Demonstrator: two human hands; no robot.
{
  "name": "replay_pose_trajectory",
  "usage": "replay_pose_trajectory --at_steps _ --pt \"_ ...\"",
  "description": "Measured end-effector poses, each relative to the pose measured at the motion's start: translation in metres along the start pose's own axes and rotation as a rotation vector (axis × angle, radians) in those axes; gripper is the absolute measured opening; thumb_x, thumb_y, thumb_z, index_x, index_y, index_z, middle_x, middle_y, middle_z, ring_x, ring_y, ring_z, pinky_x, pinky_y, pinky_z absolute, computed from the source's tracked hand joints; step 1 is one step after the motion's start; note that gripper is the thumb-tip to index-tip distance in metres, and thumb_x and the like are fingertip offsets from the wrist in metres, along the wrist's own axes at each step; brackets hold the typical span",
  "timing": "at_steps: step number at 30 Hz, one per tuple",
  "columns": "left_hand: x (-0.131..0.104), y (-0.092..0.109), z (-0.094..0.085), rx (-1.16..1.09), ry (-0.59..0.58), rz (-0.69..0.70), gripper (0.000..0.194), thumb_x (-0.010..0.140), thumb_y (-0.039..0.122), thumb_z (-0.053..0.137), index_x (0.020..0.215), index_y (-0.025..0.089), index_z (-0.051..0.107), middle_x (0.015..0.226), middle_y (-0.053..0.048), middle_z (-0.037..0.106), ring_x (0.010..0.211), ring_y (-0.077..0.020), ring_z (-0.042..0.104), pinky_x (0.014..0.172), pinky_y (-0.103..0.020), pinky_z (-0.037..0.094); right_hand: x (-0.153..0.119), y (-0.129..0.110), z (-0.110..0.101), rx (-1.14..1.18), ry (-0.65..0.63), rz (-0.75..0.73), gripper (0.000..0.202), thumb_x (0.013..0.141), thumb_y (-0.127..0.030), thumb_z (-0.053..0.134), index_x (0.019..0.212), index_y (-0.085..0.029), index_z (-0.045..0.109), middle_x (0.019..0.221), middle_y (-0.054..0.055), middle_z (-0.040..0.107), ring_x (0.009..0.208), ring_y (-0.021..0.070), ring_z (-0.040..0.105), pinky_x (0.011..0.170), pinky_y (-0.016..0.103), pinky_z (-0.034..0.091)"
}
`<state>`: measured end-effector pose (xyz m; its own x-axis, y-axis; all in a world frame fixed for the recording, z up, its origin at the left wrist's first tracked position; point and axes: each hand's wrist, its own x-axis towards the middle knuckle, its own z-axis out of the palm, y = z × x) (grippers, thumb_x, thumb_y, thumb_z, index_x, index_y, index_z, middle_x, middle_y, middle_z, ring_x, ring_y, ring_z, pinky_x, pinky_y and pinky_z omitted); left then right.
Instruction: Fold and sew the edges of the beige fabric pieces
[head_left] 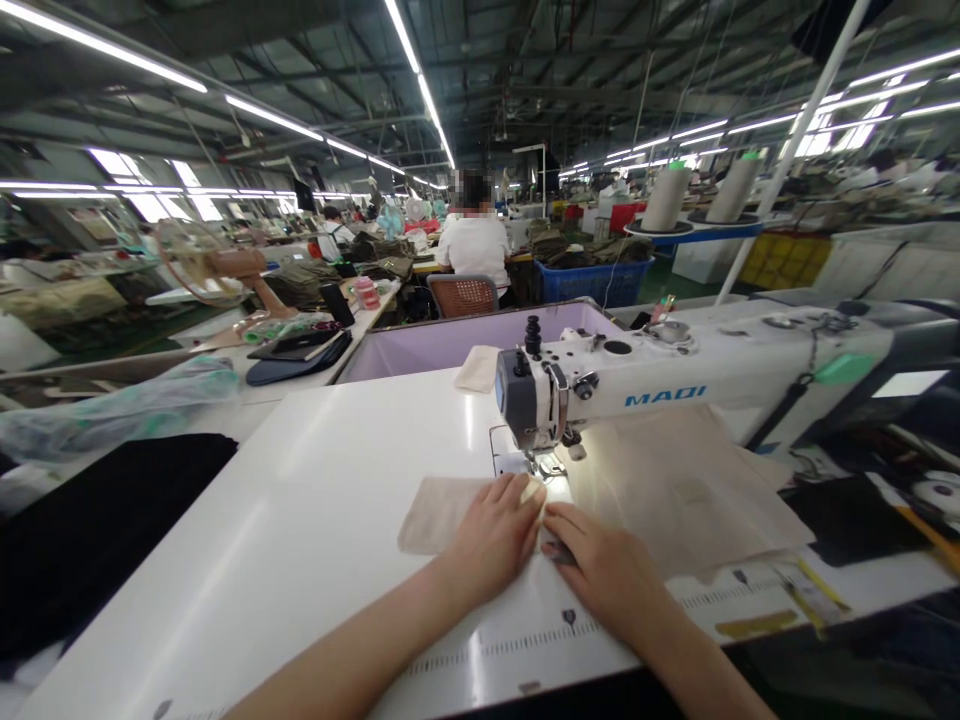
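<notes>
My left hand (495, 530) lies on a small beige fabric piece (435, 515), its fingers pressed together on the edge just in front of the needle area. The fabric stretches out to the left of that hand, flat on the white table. Close beside it, my right hand (611, 575) is closed, with fingertips near the same edge. Something small and dark grey (559, 551) shows under its fingers; its kind is unclear. Directly ahead stands the sewing machine (600, 385), its lamp lighting the presser foot (551, 465).
A larger beige fabric sheet (675, 490) lies under the machine arm. Another beige piece (477, 368) rests at the table's back edge by a lilac bin (405, 345). Black cloth (112, 530) is at the left. Thread cones (666, 198) stand behind the machine. A person (474, 245) sits ahead.
</notes>
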<state>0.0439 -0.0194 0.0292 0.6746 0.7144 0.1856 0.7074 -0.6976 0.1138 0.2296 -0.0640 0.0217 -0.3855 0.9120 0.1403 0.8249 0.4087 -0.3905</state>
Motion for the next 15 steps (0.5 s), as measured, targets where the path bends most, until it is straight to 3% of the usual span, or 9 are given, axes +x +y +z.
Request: replay_pose_trajectory --at_steps 5,15 --pt "0.012 -0.001 -0.004 0.022 -0.040 -0.050 0.032 0.100 0.027 0.051 0.131 0.019 0.054 0.132 -0.011 0.058 0.121 -0.0299 0.052 0.101 -0.046 0.048 0.014 0.005 -0.006 0.033 -0.024 0.001 0.024 0.094 -0.014 0.059 0.117 -0.019 0.066 0.127 0.006 0.066 0.108 0.0259 0.067 0.089 0.036 0.054" --pt "0.014 -0.002 -0.003 0.021 -0.066 -0.067 0.036 0.100 0.031 0.053 0.134 0.018 0.054 0.134 -0.012 0.057 0.120 -0.0308 0.051 0.100 -0.047 0.048 0.017 0.008 -0.006 0.048 -0.028 0.011 0.023 0.095 -0.014 0.056 0.115 -0.022 0.066 0.128 0.005 0.066 0.108 0.0251 0.066 0.087 0.033 0.053"
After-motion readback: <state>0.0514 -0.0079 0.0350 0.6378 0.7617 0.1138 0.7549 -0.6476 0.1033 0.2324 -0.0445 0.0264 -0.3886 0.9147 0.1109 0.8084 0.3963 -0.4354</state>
